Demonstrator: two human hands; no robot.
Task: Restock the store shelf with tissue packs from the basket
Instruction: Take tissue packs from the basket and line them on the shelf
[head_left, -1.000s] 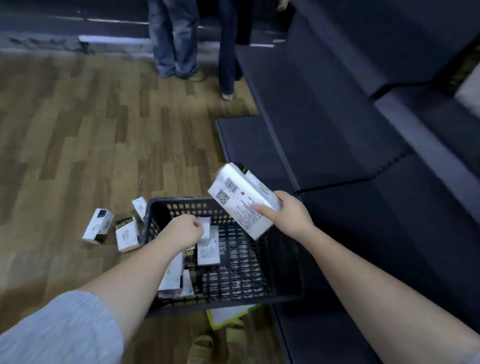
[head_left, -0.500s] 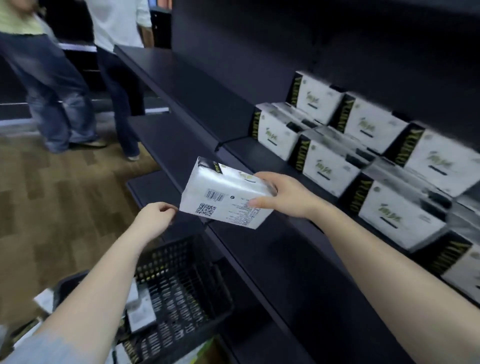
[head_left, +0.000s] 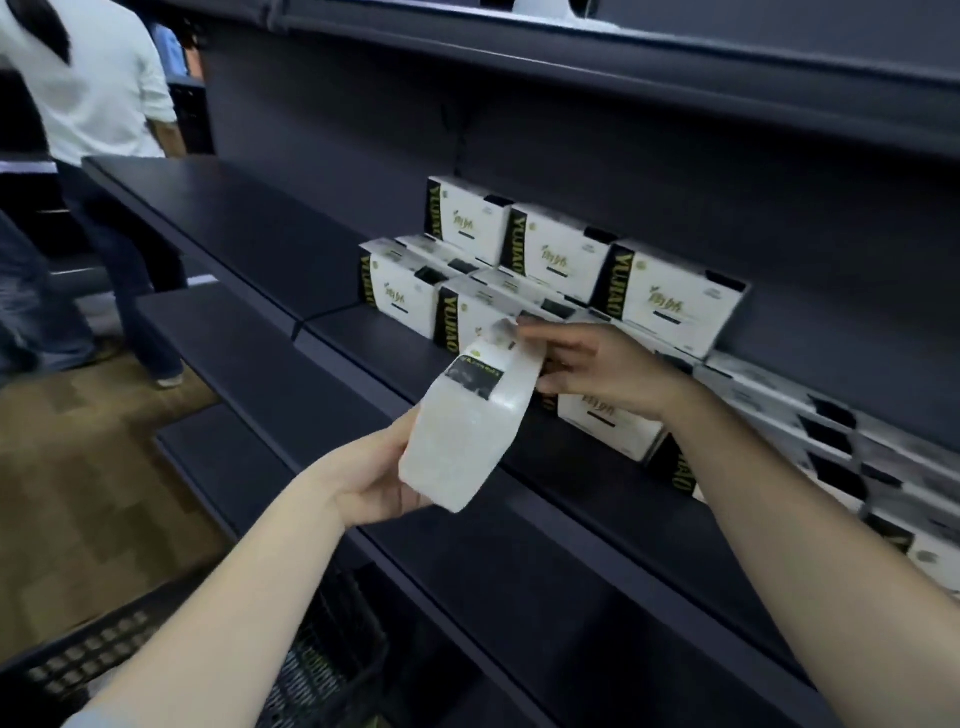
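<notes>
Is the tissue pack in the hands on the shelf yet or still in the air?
In the air. The tissue pack is tilted between the left hand and right hand, above the shelf.

Wooden floor (head_left: 78, 493): herringbone-pattern boards, brown, visible left of and below the grip. Two bystanders stand on it, far left of and above the grip. Nearer bystander (head_left: 98, 78): white short-sleeved top, dark trousers, light shoe on the floor, back toward the camera. Second bystander (head_left: 21, 291): blue jeans only in view at the frame's left edge, just beside the first. Behind them, dark fixtures (head_left: 192, 119), detail too blurred to determine. White object (head_left: 540, 6) at the top edge, above the grip, unidentifiable.
</notes>
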